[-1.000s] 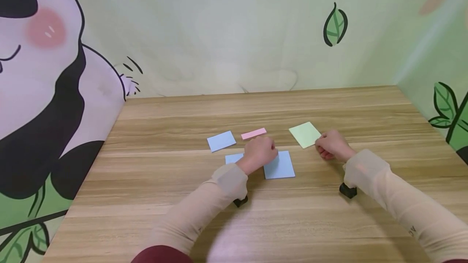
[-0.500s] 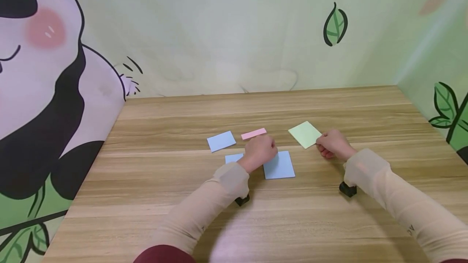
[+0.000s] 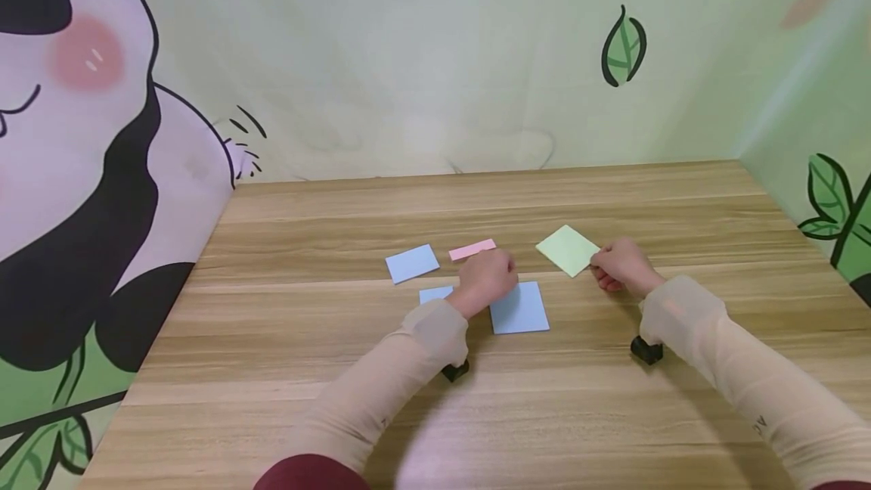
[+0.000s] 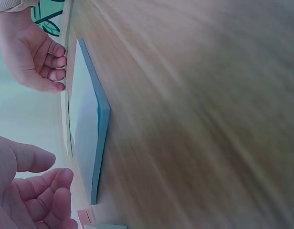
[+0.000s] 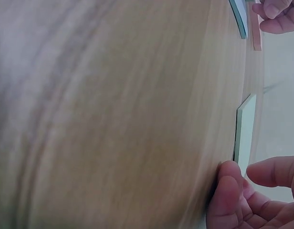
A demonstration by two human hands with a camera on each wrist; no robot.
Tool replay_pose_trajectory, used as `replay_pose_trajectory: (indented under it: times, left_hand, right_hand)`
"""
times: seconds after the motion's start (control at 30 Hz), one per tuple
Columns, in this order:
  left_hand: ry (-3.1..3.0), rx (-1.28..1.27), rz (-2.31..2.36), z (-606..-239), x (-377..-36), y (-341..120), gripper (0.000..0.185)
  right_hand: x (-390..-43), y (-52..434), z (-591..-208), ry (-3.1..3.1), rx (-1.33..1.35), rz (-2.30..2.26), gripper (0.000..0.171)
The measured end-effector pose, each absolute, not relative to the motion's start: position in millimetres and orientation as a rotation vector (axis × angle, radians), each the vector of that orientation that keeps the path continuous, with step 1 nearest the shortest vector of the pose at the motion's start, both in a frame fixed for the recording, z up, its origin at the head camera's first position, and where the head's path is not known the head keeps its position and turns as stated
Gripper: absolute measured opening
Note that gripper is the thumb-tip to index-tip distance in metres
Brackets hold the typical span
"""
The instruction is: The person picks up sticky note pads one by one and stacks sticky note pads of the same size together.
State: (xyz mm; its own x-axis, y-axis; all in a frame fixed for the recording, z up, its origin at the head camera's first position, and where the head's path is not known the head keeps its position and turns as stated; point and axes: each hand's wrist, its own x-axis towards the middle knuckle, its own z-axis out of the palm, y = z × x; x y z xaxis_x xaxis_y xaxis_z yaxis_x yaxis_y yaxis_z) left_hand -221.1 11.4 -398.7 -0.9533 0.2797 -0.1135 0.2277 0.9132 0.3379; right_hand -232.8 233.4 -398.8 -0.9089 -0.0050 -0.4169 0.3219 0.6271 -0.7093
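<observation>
Green pad [image 3: 568,249] turned; grip hidden.

Sheer beige sleeves [image 3: 381,392], maroon cuffs (upper arms), black wrist cameras [image 3: 646,350]

A blue pad [image 4: 92,124] lies on the desk [image 4: 199,114], between the left hand [image 4: 27,193] with curled fingers [image 4: 56,191] and the right hand [image 4: 35,55].

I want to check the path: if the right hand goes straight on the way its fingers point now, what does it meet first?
Most likely the green note pad: the right hand has its fingertips right at the pad's near corner. Actual contact is unclear.
</observation>
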Motion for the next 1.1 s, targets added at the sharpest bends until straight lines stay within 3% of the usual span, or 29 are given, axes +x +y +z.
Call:
replay_pose_trajectory:
  times: [0.5,0.97,1.1]
  left_hand:
    - [2.908,0.372,0.549,-402.4,-227.7,17.2,0.015]
    - [2.902,0.482,0.644,-406.8,-240.7,26.9,0.029]
    - [2.852,0.532,0.678,-408.5,-243.8,29.5,0.023]
  right_hand:
    - [-239.2,234.9,-400.7,2.441,0.286,-1.245,0.02]
    - [-239.9,239.4,-399.2,2.315,0.331,-1.406,0.018]
    - [-240.3,239.4,-398.9,2.289,0.338,-1.432,0.019]
